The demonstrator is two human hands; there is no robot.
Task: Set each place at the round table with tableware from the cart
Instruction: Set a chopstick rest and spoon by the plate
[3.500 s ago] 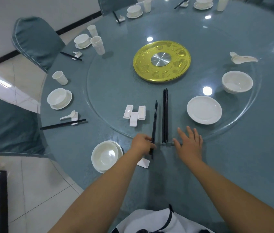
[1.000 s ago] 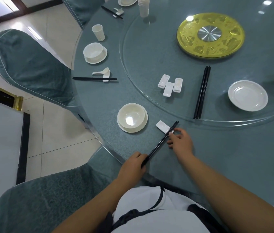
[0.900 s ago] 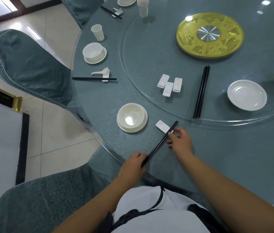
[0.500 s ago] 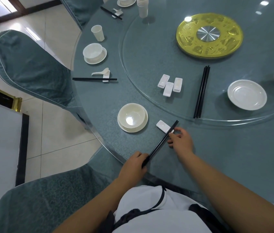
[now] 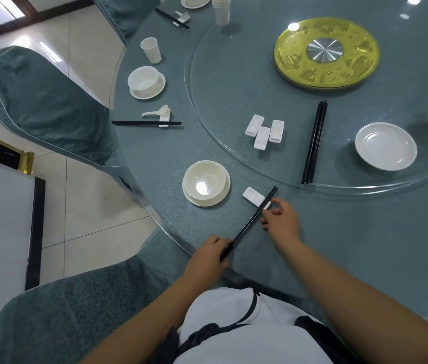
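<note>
left hand (image 5: 209, 254) grips chopsticks (image 5: 249, 222) at the near end; right hand (image 5: 282, 220) pinches rest (image 5: 256, 197) under their tips. risk: nudging the rest could roll the sticks off.

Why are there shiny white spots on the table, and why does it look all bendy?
Head view: the white spots are ceiling lights mirrored in the glass turntable, with another glint in the near bowl. Head view: the wide-angle lens curves the table edge and stretches the arms. Head view: everything looks sharp, including the chopsticks and both hands.
</note>
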